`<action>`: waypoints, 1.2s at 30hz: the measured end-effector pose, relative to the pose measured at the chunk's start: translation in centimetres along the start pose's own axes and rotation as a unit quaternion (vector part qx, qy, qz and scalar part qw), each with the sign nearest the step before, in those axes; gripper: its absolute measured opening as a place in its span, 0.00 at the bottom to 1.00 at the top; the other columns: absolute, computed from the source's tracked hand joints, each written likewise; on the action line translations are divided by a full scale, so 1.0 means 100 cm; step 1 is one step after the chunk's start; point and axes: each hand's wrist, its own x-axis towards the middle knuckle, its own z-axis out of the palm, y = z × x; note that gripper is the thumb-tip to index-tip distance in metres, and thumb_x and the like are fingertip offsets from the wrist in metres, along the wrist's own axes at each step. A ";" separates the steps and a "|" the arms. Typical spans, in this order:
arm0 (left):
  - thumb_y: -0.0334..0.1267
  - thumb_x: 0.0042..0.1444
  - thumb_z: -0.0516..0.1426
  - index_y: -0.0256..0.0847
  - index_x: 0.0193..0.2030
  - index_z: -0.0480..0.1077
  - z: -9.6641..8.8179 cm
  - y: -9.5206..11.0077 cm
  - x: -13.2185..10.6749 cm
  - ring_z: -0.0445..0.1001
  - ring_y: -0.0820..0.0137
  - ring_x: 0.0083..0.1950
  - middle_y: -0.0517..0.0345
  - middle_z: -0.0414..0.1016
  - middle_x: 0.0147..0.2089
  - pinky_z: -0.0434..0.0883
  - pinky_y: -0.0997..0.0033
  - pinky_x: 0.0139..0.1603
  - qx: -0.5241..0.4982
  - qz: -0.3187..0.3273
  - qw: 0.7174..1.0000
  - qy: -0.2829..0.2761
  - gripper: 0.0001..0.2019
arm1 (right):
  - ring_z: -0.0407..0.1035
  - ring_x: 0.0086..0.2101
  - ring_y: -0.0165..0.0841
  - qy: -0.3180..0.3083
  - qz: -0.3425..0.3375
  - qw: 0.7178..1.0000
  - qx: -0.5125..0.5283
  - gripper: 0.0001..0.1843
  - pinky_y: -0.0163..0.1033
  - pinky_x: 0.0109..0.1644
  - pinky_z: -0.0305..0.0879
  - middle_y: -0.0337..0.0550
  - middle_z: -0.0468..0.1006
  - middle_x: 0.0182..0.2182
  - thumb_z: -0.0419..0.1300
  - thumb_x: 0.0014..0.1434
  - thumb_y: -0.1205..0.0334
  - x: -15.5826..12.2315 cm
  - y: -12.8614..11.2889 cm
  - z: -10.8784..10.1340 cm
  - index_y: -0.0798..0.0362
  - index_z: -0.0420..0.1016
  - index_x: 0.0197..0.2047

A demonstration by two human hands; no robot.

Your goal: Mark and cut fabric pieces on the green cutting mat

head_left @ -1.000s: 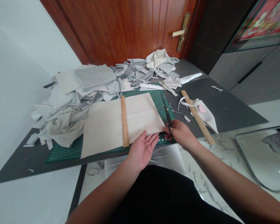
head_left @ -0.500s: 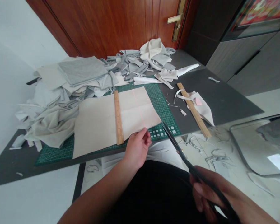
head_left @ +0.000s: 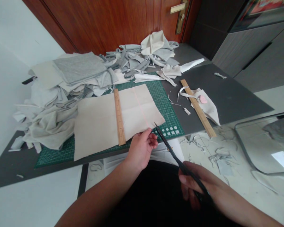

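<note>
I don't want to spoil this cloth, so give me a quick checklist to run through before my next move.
1. Scissors in the right hand: ok, held by the handles.
2. Scissor tips by the cream cloth: ok, at its near edge in this view; contact cannot be told.
3. Left hand gripping that edge: cannot tell; the thumb is at it, but the pinch is unclear.
4. Pink line visible: ok, it runs across the cloth.
5. Ruler off the line: ok, it lies to the left.
6. Mat free of other cloth: not ok, crumpled cloth overlaps its left part.
</note>
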 end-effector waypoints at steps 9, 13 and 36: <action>0.40 0.54 0.64 0.34 0.31 0.71 0.000 0.002 -0.003 0.71 0.74 0.21 0.58 0.74 0.26 0.63 0.74 0.22 0.050 -0.023 0.999 0.004 0.11 | 0.70 0.21 0.29 0.004 0.004 1.000 0.024 0.30 0.34 0.25 0.64 0.36 0.75 0.25 0.65 0.52 0.31 0.014 -0.001 0.005 0.51 0.65 0.35; 0.40 0.56 0.62 0.34 0.32 0.72 0.003 0.004 -0.004 0.69 0.75 0.19 0.59 0.73 0.24 0.60 0.76 0.18 0.061 -0.047 0.997 0.004 0.10 | 0.69 0.21 0.28 0.002 0.000 1.000 0.026 0.31 0.33 0.26 0.64 0.37 0.76 0.25 0.66 0.51 0.32 0.013 -0.005 0.006 0.52 0.65 0.35; 0.43 0.55 0.63 0.36 0.30 0.71 0.002 0.007 -0.005 0.68 0.74 0.17 0.59 0.72 0.23 0.62 0.75 0.16 0.109 -0.074 0.991 0.001 0.12 | 0.71 0.21 0.30 -0.004 -0.015 0.999 0.042 0.30 0.34 0.26 0.65 0.37 0.76 0.24 0.64 0.55 0.31 0.015 0.003 0.007 0.51 0.65 0.36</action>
